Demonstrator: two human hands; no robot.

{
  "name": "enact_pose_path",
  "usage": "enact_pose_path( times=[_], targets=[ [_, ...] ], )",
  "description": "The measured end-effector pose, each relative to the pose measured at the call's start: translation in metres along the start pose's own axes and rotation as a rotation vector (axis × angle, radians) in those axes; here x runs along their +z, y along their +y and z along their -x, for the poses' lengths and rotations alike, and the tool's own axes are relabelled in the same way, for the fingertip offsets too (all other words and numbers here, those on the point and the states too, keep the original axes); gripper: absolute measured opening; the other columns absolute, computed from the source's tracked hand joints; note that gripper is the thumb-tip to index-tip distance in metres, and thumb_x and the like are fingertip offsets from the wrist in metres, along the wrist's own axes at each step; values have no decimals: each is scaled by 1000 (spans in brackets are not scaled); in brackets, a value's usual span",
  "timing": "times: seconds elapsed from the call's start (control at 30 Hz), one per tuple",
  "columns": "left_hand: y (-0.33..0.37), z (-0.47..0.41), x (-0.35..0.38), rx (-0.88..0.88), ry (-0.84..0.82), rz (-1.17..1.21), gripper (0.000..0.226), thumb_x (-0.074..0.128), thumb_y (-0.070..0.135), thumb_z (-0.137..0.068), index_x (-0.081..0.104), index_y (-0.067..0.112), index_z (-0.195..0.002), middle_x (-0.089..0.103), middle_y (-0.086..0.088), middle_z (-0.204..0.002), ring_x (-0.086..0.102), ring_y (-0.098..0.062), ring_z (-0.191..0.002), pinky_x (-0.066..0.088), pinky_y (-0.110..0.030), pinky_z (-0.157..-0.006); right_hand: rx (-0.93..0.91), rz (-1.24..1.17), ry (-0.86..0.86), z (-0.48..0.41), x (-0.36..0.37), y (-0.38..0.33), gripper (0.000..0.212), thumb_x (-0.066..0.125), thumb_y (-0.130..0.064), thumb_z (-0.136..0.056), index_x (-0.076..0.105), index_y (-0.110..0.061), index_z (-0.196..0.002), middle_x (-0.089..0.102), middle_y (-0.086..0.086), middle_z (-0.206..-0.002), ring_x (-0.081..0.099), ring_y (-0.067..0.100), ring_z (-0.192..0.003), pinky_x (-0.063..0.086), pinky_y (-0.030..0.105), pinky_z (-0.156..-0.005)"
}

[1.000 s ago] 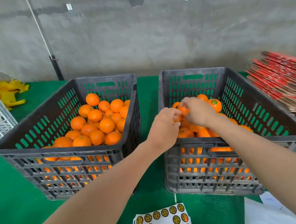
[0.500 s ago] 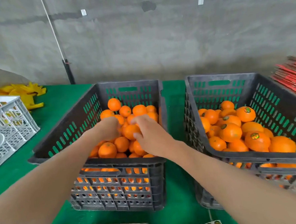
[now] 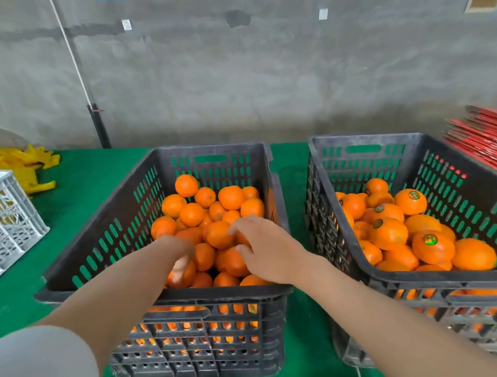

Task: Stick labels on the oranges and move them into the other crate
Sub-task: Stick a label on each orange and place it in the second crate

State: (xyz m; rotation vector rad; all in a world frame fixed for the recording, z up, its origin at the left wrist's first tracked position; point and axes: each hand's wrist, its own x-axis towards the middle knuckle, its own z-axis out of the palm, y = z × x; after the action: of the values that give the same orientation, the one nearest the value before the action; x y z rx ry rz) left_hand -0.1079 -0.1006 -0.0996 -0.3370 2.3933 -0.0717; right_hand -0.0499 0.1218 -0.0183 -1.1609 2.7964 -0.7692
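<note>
Curling round an orange [image 3: 241, 238], the right grip [image 3: 265, 248] sits in the left crate [image 3: 108, 233]. The left grip [image 3: 182, 253] is blurred beside it, its hold unclear. The fruit looks firm, light and slightly slick, so cup it across the middle. Labelled oranges [image 3: 431, 246] lie in the right crate [image 3: 454, 172].

left hand [image 3: 180, 253] blurred, on oranges [image 3: 191, 214] in left crate [image 3: 107, 230] | right hand [image 3: 266, 251] pinches an orange [image 3: 241, 238] — right crate [image 3: 367, 138] holds labelled oranges [image 3: 432, 245]
</note>
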Motion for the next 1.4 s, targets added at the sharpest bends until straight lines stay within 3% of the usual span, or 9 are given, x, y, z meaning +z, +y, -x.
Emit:
enact_pose_path(
  times=[0.13,0.33,0.43,0.6,0.73,0.83,0.93,1.17,1.4],
  targets=[
    [3,35,-19,101,310,-68,75,78,34,-72,40,13,-133,50,-7,-132,51,-27,-117,47,-34,-83,-5,-108,179,3,-3,-3,24,46,-10,-95,56,-11,-117,57,5,-120,51,20,-111,42,38,-94],
    [11,123,-44,472,653,1032,49,76,13,-73,45,22,-110,51,-8,-104,57,-18,-82,54,-30,-56,-160,-182,413,26,-7,-9,16,51,2,-88,66,0,-94,65,11,-92,59,22,-88,47,35,-77],
    [26,176,-35,808,580,1506,44,70,7,-68,50,24,-104,56,-8,-103,61,-16,-81,54,-25,-54,-188,-233,579,54,-4,-4,14,54,6,-85,64,2,-93,63,11,-94,58,23,-91,47,30,-81],
    [58,237,17,999,446,1520,61,71,22,-55,57,23,-114,66,2,-104,64,-16,-94,53,-27,-72,9,-333,592,134,34,36,17,51,-5,-88,58,-6,-103,53,-3,-92,50,5,-79,41,17,-70],
    [102,251,73,896,303,1344,69,70,43,-46,58,29,-113,68,10,-105,65,-11,-97,53,-24,-76,260,-57,-224,180,76,90,36,50,-19,-96,50,-9,-130,52,9,-133,49,16,-120,38,28,-101],
    [136,238,112,655,130,1280,72,67,52,-49,57,23,-113,65,-2,-106,61,-22,-91,48,-28,-72,354,114,-521,196,93,108,46,47,-27,-95,43,-8,-137,37,10,-145,34,25,-133,32,34,-108],
    [158,213,147,459,9,1379,45,65,46,-61,58,17,-95,61,-3,-88,52,-16,-74,40,-21,-61,339,216,-520,201,99,111,31,49,-26,-94,56,-7,-116,49,10,-127,48,28,-115,41,34,-92],
    [159,179,197,245,-84,1702,57,77,46,-67,53,15,-109,62,-4,-110,56,-21,-108,40,-38,-103,320,-55,-184,213,89,114,16,53,-19,-92,61,-12,-104,59,4,-113,54,19,-102,40,25,-81],
    [170,177,201,329,-238,1845,72,74,54,-57,52,21,-117,70,-9,-107,65,-25,-99,49,-34,-80,274,-108,-4,221,75,107,21,56,-21,-92,55,-18,-112,52,-5,-117,45,13,-113,35,27,-99]
  ],
)
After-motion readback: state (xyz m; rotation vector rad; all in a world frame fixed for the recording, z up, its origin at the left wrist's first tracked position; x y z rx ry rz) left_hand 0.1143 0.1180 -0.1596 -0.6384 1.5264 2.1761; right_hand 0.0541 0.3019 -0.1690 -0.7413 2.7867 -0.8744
